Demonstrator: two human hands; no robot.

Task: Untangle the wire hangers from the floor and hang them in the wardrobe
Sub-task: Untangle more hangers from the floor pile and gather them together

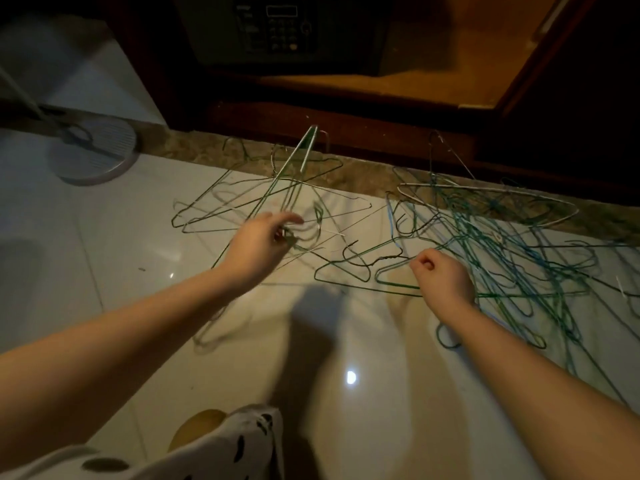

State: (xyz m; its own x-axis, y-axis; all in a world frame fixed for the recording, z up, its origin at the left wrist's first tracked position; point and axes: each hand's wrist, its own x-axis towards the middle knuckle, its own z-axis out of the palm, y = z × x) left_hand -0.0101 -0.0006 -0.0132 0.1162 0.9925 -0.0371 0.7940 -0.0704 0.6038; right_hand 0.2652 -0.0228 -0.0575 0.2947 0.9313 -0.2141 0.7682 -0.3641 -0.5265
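Several thin wire hangers lie on the glossy white floor in front of the open wardrobe (346,133). A looser green and silver bunch (277,188) sits at centre, partly lifted and blurred. A denser green and blue tangle (512,244) spreads to the right. My left hand (258,244) reaches into the centre bunch with its fingers curled around hanger hooks. My right hand (441,275) is closed at the left edge of the right tangle, pinching a green hanger (391,275) near its neck.
The wardrobe's dark wooden base runs across the top, with a black safe (277,29) and its keypad inside and a lit wooden shelf floor (450,64) to the right. A round fan base (93,150) stands at left. My spotted clothing (207,452) shows at the bottom.
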